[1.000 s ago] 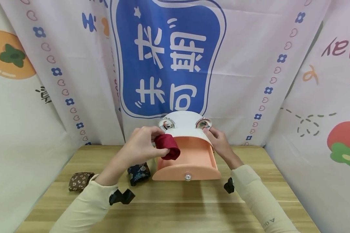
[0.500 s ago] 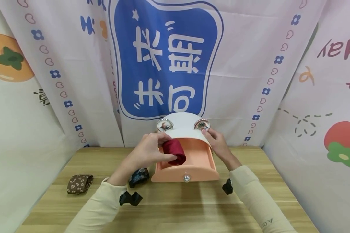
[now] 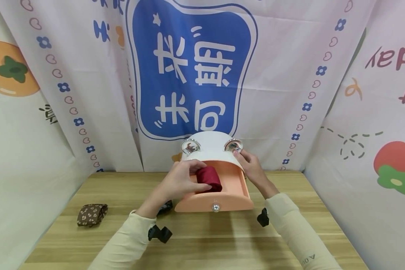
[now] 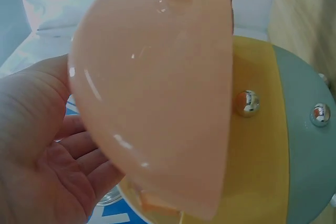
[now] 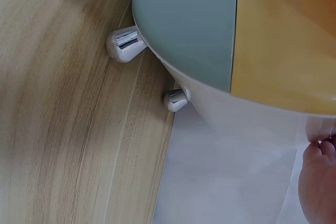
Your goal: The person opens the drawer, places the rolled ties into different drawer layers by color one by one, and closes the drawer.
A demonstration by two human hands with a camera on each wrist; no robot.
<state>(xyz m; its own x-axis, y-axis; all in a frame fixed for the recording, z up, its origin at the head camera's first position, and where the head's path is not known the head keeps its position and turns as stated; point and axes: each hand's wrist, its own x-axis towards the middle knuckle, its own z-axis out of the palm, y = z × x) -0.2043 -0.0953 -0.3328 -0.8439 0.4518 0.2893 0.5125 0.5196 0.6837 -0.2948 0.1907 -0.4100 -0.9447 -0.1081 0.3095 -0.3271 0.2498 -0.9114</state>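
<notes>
A rolled dark-red necktie (image 3: 209,178) is held between the thumb and fingers of my left hand (image 3: 180,180), inside the pulled-out peach drawer (image 3: 192,204). In the left wrist view the drawer's front (image 4: 157,77) hides the necktie, and my left hand (image 4: 37,135) shows beside it. This drawer is the top one of a white rounded cabinet (image 3: 210,148) with chrome rings like eyes. My right hand (image 3: 255,170) grips the cabinet's right side, thumb by the right ring. In the right wrist view, my right hand's (image 5: 321,182) fingers touch the white side wall.
A rolled brown flowered necktie (image 3: 92,215) lies on the wooden table (image 3: 243,243) at the left. A dark-blue one (image 3: 166,208) is partly hidden behind my left forearm. Below the peach drawer are yellow (image 4: 257,156) and green (image 4: 307,85) drawers, both closed. Printed curtains stand behind.
My left hand has carried the red necktie rightward and down, from over the drawer's left edge into the drawer. My right hand keeps its hold on the cabinet.
</notes>
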